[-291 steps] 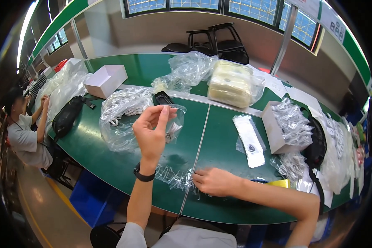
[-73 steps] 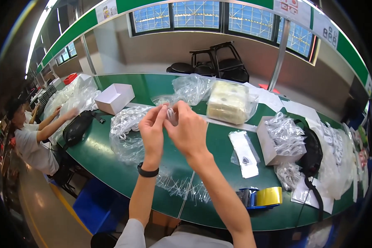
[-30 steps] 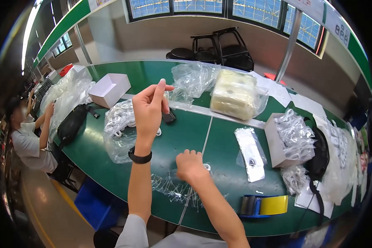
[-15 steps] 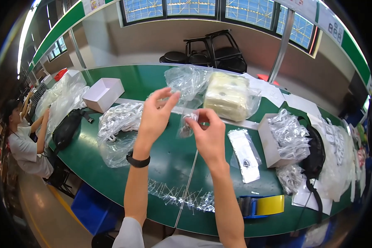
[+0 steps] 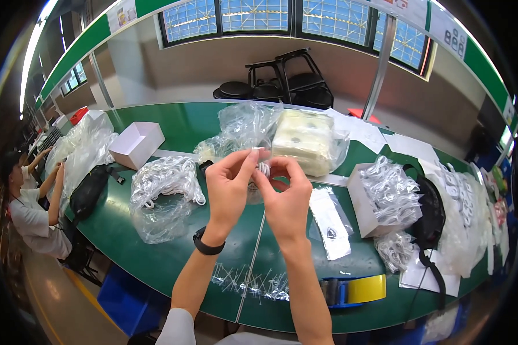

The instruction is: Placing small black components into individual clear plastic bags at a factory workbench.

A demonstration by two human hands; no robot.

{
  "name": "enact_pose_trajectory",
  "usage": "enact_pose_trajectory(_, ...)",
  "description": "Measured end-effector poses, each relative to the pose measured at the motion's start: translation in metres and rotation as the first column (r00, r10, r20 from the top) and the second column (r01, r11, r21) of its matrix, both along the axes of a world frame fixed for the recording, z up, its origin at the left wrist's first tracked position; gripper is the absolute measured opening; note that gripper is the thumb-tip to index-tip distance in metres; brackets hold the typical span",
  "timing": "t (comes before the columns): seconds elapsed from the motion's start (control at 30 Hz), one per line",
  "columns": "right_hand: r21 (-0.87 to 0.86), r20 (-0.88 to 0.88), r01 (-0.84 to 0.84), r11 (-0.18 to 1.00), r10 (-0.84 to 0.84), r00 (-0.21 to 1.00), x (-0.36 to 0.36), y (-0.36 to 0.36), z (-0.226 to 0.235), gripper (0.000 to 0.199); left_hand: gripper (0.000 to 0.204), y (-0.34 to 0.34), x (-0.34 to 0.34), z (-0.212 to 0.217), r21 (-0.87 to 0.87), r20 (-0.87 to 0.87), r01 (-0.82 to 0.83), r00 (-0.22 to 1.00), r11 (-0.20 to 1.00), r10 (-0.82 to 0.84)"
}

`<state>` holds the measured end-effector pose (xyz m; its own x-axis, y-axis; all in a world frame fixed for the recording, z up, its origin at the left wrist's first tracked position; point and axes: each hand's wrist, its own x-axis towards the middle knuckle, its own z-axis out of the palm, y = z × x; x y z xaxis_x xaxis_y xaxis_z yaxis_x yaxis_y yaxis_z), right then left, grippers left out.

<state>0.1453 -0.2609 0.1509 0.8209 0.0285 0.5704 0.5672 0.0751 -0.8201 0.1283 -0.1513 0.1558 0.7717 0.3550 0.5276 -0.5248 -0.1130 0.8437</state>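
The left hand and the right hand meet over the middle of the table. Between them is a small white coil — pinched by the right thumb and forefinger, while the left fingers curl in at its top; whether they grip it, I cannot tell. Nearer the person, thin ties lie strewn on the table, with a tape dispenser to the right of the right forearm. A bag of cords lies left of the hands; a flat white packet lies to their right — near an open box heaped with bagged coils.
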Motion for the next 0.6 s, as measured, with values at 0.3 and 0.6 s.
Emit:
enact_pose_trajectory(0.3, -0.001, 0.202, 0.181, 0.983, -0.177, 0.963, -0.014, -0.016, 0.026, 0.02, 0.026, -0.009, 0.004, -0.005, 0.023, -0.053, -0.088, 0.995, 0.996, 0.089)
enact_pose_trajectory(0.6, -0.161, 0.36, 0.455, 0.876, -0.378, 0.853, -0.003, -0.016, 0.015, 0.021, 0.027, -0.017, -0.003, -0.006, 0.192, -0.098, 0.02, 0.995, 0.981, -0.001)
